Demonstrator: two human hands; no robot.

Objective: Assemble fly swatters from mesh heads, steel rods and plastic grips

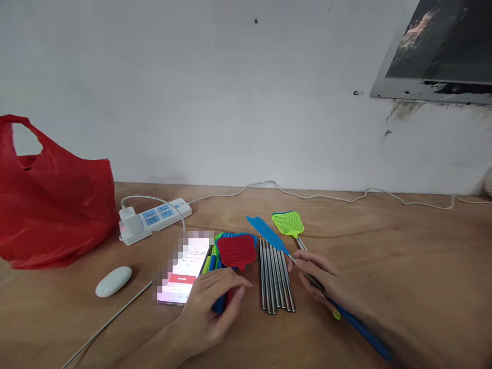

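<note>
My right hand (317, 277) is closed around the metal rod of a blue fly swatter (269, 233). Its blue handle slants down to the lower right, and the head is seen nearly edge-on. Just behind lies a green fly swatter (288, 224), partly hidden by that hand. My left hand (213, 302) hovers over or rests on several stacked handles, thumb and index finger apart; contact is hard to judge. A red fly swatter head (236, 251) tops this pile, with blue and green ones beneath. Between my hands lies a row of metal rods (274, 277).
A lit phone (188, 269) lies left of the pile. Further left are a white mouse (113, 282), a power strip (157, 220) with a plugged-in charger, and a red plastic bag (57, 205). A white cable (319, 197) runs along the wall across the wooden table (423, 256).
</note>
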